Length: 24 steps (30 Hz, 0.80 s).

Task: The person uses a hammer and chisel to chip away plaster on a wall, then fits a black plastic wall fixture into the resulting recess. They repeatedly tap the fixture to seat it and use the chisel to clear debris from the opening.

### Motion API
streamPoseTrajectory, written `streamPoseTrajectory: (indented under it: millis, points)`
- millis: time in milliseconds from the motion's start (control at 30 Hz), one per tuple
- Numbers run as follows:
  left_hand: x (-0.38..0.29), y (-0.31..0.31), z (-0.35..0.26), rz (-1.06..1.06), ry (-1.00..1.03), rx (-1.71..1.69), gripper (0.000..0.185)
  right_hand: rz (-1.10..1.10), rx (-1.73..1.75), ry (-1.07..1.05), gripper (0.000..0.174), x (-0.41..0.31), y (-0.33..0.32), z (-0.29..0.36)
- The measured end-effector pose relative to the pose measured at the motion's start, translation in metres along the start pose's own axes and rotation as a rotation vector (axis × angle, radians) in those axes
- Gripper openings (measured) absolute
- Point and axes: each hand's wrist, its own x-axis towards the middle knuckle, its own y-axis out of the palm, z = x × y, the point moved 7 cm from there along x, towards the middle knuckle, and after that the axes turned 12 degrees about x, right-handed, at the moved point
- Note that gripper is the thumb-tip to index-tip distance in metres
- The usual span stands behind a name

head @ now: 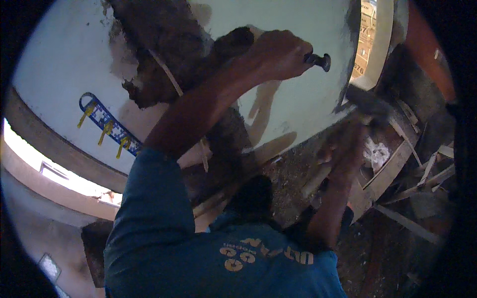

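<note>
My left hand (285, 52) is raised across a pale painted wall (313, 22) and grips a dark metal rod, probably a cold chisel (323, 62). Its flared end sticks out past my thumb side; the other end is hidden by the hand. Lower on the right, my right hand (356, 128) is blurred and closed around a dark tool, apparently a hammer (367, 102), whose shape is unclear. A broad, rough dark channel (164, 48) is broken into the wall beside my left forearm. Across it slants a thin pale strip (167, 74).
A blue patterned hook rail (108, 121) with yellow hooks is on the wall at left, above a bright window opening (67, 173). Cardboard cartons (365, 44) show through a gap at right. Wood offcuts (428, 175) and a crumpled clear plastic bag (375, 152) lie below.
</note>
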Motion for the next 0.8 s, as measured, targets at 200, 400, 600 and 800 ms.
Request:
streamPoseTrajectory:
  millis: [200,400,600,800]
  points:
    - [-0.009,0.001,-0.005,-0.096,0.109,0.023,0.026,0.255,0.381,-0.815,0.05,-0.033,0.009,0.083]
    - [-0.014,0.007,-0.005,-0.063,0.054,-0.08,0.025,-0.182,-0.19,-0.262,0.037,-0.007,-0.008,0.003]
    - [-0.024,0.023,-0.018,0.088,0.111,-0.08,0.023,0.308,0.316,-0.605,0.066,-0.042,0.025,0.071]
    - [-0.032,0.038,-0.028,0.133,0.145,-0.089,0.019,0.332,0.233,-0.517,0.063,-0.053,0.008,0.02]
